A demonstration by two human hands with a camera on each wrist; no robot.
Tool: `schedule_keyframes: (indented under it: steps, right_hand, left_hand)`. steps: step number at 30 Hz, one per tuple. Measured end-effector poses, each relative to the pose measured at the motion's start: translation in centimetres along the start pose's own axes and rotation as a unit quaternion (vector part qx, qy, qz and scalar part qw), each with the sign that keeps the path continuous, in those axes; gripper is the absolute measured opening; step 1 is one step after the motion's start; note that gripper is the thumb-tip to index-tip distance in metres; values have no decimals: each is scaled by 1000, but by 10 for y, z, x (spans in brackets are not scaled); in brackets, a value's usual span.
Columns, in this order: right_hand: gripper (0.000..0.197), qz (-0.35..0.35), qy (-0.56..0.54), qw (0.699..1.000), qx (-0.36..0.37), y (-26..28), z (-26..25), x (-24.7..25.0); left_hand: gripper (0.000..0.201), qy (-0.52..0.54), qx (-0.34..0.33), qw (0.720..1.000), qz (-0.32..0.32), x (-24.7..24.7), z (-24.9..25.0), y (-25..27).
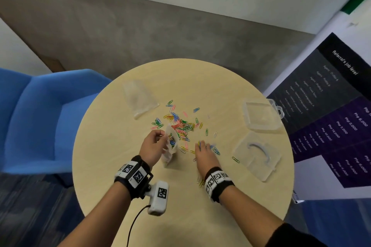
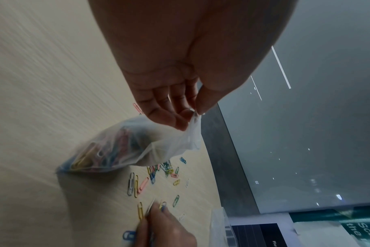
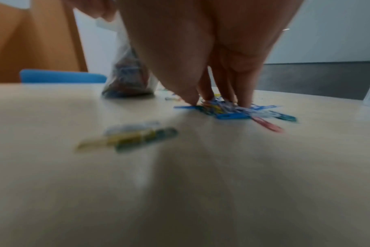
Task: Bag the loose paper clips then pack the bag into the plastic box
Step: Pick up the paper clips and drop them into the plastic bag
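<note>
Many coloured paper clips (image 1: 180, 124) lie loose in the middle of the round table (image 1: 124, 146). My left hand (image 1: 163, 138) pinches the rim of a clear plastic bag (image 1: 170, 147) that stands on the table, partly filled with clips. In the left wrist view, thumb and fingers (image 2: 193, 115) hold the bag (image 2: 120, 147) up by its mouth. My right hand (image 1: 202, 145) is just right of the bag, palm down. Its thumb and fingertips (image 3: 217, 102) close around a small cluster of clips (image 3: 232, 113) on the table. The open plastic box (image 1: 261, 118) stands at the right.
The box's clear lid (image 1: 257, 154) lies near the right edge, with a stray green clip (image 1: 235, 159) beside it. A second, empty bag (image 1: 139, 98) lies flat at the far left. A blue chair (image 1: 40, 118) stands left of the table, a printed banner (image 1: 331, 118) at the right.
</note>
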State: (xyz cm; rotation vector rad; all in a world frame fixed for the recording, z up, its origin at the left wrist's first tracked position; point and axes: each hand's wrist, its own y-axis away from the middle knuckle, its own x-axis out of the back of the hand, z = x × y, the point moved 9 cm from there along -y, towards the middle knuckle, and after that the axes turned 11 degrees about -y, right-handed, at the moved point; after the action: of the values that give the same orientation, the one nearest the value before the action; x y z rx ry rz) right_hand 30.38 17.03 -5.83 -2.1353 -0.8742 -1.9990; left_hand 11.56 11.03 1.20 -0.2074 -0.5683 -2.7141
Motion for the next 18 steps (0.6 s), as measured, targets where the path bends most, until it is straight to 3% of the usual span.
schedule_keyframes:
  steps: [2, 7, 10, 12, 14, 17, 18]
  right_hand:
    - [56, 11, 1, 999, 39, 6, 1, 3]
    - [29, -3, -20, 997, 72, -4, 5, 23]
    - [24, 58, -167, 984, -17, -7, 32, 48]
    - [19, 135, -356, 917, -115, -3, 60, 62]
    - [14, 180, -522, 818, -160, 4, 71, 76]
    - [15, 92, -749, 643, -130, 9, 35, 94]
    - [15, 56, -776, 618, -112, 11, 17, 100]
  left_hand:
    - [7, 2, 2, 1000, -3, -6, 1, 0]
    - [7, -5, 11, 1000, -15, -19, -1, 5]
    - [7, -6, 8, 1000, -16, -23, 0, 9]
    - [7, -14, 6, 1000, -18, -24, 2, 11]
    - [7, -18, 7, 1000, -21, -25, 2, 12]
    - [8, -9, 13, 1000, -15, -24, 2, 13]
    - [8, -6, 15, 1000, -12, -25, 3, 13]
